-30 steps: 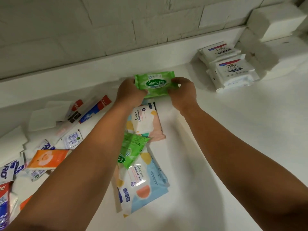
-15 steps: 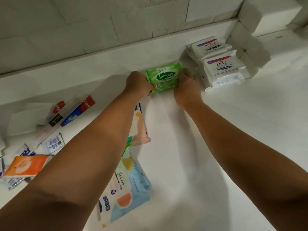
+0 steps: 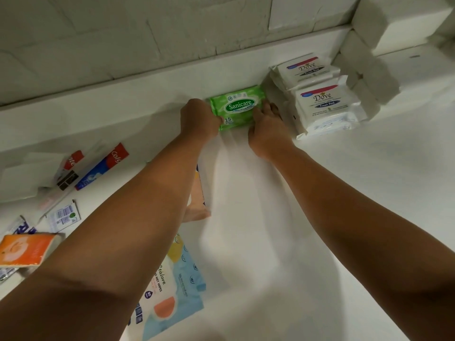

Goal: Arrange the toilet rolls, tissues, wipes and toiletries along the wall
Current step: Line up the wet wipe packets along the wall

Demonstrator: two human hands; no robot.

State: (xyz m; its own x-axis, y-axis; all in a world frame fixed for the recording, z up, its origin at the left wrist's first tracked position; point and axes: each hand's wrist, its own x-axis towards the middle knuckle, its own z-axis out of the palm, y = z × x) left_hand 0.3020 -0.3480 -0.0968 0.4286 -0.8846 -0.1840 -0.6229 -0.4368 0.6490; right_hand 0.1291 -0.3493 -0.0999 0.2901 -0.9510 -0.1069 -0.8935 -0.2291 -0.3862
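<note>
A green Sanicare wipes pack (image 3: pixel 238 106) lies against the white ledge at the foot of the wall. My left hand (image 3: pixel 199 120) grips its left end and my right hand (image 3: pixel 267 126) its right end. Just right of it sit two white Dove packs (image 3: pixel 326 107), one in front of the other, and behind them a stack of white tissue blocks (image 3: pixel 366 67). Below my left arm lie pastel wet-wipe packs (image 3: pixel 177 289), partly hidden by the arm.
At the left lie Colgate toothpaste boxes (image 3: pixel 101 166), white boxes (image 3: pixel 24 178), small sachets (image 3: pixel 64 215) and an orange tissue pack (image 3: pixel 24 249). The white brick wall (image 3: pixel 147 38) runs along the back. White floor stretches to the right (image 3: pixel 344 205).
Both hands carried the green pack up and to the right, from above the pastel packs to the ledge beside the Dove packs. The view shifted with them.
</note>
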